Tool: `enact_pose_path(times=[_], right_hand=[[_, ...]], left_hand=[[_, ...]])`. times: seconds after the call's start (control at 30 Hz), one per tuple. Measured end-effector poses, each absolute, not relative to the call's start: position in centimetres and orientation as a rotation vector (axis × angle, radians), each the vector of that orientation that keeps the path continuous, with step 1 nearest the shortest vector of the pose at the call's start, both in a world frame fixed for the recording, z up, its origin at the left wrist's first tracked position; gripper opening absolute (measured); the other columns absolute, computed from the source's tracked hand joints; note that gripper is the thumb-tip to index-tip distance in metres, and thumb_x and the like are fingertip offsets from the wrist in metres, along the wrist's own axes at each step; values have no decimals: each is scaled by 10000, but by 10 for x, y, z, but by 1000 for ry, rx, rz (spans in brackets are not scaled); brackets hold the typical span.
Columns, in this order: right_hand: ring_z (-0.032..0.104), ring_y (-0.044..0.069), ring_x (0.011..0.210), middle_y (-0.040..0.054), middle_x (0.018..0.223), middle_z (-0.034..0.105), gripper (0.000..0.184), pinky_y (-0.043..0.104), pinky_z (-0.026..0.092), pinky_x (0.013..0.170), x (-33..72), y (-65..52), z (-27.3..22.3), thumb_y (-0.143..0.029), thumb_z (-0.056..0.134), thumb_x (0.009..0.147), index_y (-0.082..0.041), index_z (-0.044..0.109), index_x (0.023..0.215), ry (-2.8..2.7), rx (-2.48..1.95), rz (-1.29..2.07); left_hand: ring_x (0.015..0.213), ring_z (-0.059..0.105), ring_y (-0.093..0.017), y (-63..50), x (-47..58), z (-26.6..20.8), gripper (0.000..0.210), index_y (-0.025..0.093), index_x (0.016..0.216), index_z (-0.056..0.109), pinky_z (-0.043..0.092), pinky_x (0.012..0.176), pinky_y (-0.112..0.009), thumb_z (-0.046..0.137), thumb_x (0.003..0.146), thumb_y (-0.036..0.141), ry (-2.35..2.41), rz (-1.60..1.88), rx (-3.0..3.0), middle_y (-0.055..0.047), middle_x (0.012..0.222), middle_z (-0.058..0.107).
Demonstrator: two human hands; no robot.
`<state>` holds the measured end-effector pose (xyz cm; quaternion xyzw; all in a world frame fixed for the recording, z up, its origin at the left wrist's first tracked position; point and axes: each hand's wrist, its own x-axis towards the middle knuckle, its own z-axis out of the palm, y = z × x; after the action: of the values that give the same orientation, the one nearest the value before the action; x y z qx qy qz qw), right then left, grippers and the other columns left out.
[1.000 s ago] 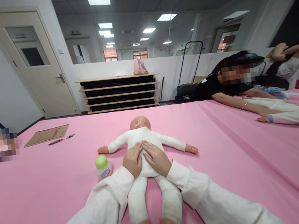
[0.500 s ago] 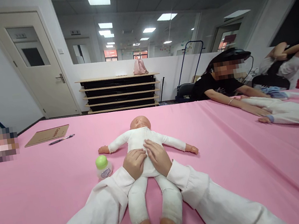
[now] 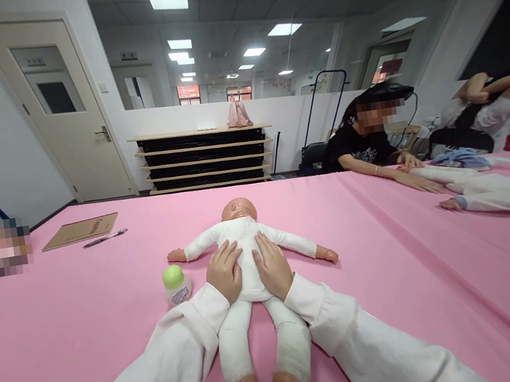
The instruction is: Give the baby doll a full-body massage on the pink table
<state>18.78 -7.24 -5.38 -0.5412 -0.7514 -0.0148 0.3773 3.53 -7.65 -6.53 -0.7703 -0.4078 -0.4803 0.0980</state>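
A baby doll with a white cloth body lies on the pink tablecloth, its legs toward me and its head turned aside. On the left side of its torso rests my left hand, flat, fingers pointing up toward the chest. My right hand lies likewise on the right side of the torso, fingers stretched out. A strip of white cloth shows between the two hands. Left of the doll, near my left wrist, stands a small round bottle with a green cap.
A brown notebook and a pen lie at the far left. At the right, a co-worker reaches toward a second doll in white. Behind the table are a low shelf and another person.
My hands have moved apart from the middle of the doll's torso toward its sides. The co-worker has shifted left and drawn their hands back along the second doll.
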Motion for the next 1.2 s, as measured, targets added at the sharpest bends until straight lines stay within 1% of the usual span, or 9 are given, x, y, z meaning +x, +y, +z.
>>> enact_pose_path(times=[0.13,0.23,0.37,0.53,0.67,0.77,0.87,1.0,1.2], right_hand=[[411,224,1222,127,1280,484,417,441,365,990,189,-77,-48,-311,260,916,-104,514,1175,-2040,-1147,-70],[443,178,1192,97,1232,532,360,387,380,992,189,-83,-41,-262,292,911,-129,516,1160,-2204,-882,-51],[433,178,1202,102,1263,505,394,401,365,1006,188,-85,-38,-285,282,914,-125,465,1225,-2227,-896,-33],[386,236,1244,134,1320,438,488,461,346,1008,187,-75,-51,-364,231,916,-93,431,1269,-1991,-1260,-32],[377,259,1247,155,1327,422,510,475,340,1008,189,-71,-57,-374,232,914,-65,428,1269,-1947,-1314,-43],[398,218,1232,134,1292,469,451,434,354,1010,190,-76,-51,-320,242,917,-90,449,1245,-2041,-1134,-44],[422,187,1208,114,1259,503,418,394,378,997,190,-83,-42,-300,285,909,-119,418,1262,-2192,-883,-10],[457,190,1167,108,1241,516,429,393,385,987,187,-86,-37,-333,302,905,-134,399,1272,-2259,-813,50],[410,211,1218,130,1295,465,477,430,358,1003,186,-79,-46,-367,236,917,-101,396,1280,-2063,-1143,-6]], left_hand=[[950,565,-199,-79,36,-63,238,161,852,593,445,813,-362,407,749,51,-957,-1528,-2302,-47,914,654],[860,580,-173,-80,38,-59,214,155,825,590,465,768,-321,395,787,76,-758,-1494,-2392,-56,848,652],[947,574,-193,-79,38,-57,278,155,945,592,446,856,-373,375,782,95,-854,-1432,-2427,-74,969,646],[1219,401,-247,-76,36,-62,399,168,1134,530,369,962,-482,381,773,86,-1237,-1326,-2384,-67,1247,517],[1158,469,-238,-76,36,-66,356,151,1055,561,412,934,-454,393,752,68,-1165,-1427,-2306,-79,1157,578],[1009,568,-200,-78,37,-64,273,157,914,592,471,863,-378,396,755,53,-928,-1517,-2308,-63,972,650],[916,594,-174,-81,38,-58,234,156,878,594,498,815,-329,386,800,82,-703,-1499,-2421,-68,901,658],[991,566,-186,-80,38,-55,282,135,982,581,483,868,-357,354,815,115,-711,-1456,-2535,-101,991,636],[1173,453,-213,-76,36,-63,401,166,1086,552,383,976,-466,364,746,66,-1107,-1360,-2471,-77,1197,551]])
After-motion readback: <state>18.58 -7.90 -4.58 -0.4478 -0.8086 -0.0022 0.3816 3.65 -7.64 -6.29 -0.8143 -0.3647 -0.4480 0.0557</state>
